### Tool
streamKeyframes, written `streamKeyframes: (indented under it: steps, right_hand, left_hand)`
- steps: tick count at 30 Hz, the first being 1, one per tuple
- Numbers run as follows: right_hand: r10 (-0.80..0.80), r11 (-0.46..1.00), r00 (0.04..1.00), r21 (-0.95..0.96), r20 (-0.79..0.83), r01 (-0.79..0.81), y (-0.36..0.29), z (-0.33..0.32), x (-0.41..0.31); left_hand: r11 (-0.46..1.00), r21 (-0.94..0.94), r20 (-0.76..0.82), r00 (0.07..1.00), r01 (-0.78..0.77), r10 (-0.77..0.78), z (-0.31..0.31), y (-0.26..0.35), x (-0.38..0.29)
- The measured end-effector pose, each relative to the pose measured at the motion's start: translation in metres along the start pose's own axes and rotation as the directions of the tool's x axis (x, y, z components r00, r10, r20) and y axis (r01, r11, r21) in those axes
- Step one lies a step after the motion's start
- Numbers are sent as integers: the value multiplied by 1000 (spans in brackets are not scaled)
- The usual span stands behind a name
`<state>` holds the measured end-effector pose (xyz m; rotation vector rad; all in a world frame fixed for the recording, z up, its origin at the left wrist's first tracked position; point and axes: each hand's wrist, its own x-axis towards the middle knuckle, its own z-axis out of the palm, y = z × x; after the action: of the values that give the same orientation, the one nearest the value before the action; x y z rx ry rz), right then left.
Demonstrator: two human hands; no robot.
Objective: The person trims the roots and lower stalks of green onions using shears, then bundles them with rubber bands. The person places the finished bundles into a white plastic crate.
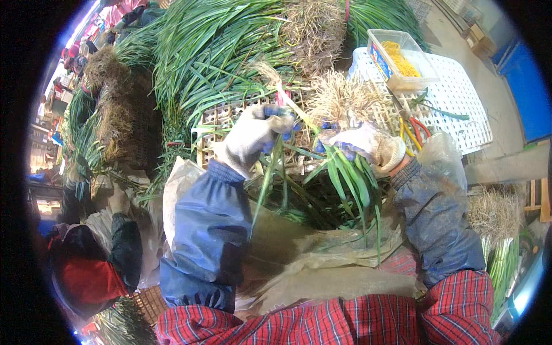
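Note:
My left hand (254,136), in a white knit glove with blue-coated fingertips, is closed around a leek-like green leaf (268,177) that hangs below it. A single stalk (299,108) with pale roots slants between my hands; whether the left fingers also touch it is hidden. My right hand (362,144), gloved the same way, grips a bunch of these plants. The bunch's whitish roots (343,97) point away from me, while its green leaves (351,179) droop toward my lap. Both hands are above a perforated plastic crate (215,123).
Large bundles of green plants (220,47) with brown roots (312,30) lie at the back. On a white perforated surface (465,95) sit a clear box (414,82) of yellow rubber bands and scissors (414,129) with red and yellow handles. A person (90,271) is at left.

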<state>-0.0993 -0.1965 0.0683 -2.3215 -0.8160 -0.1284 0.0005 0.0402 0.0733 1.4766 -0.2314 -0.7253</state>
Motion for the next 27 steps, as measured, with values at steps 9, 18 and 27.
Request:
streamKeyframes:
  steps: [9, 18, 27]
  right_hand:
    - [462, 509, 857, 722, 230, -469, -17, -4, -10]
    - [559, 442, 761, 657, 331, -611, -1, -11, -29]
    - [389, 573, 867, 656, 311, -492, -4, -2, -23]
  left_hand:
    - [899, -426, 82, 985, -100, 149, -78, 2, 0]
    - [994, -62, -414, 909, -86, 53, -84, 15, -6]
    - [991, -87, -143, 986, -98, 85, -4, 16, -2]
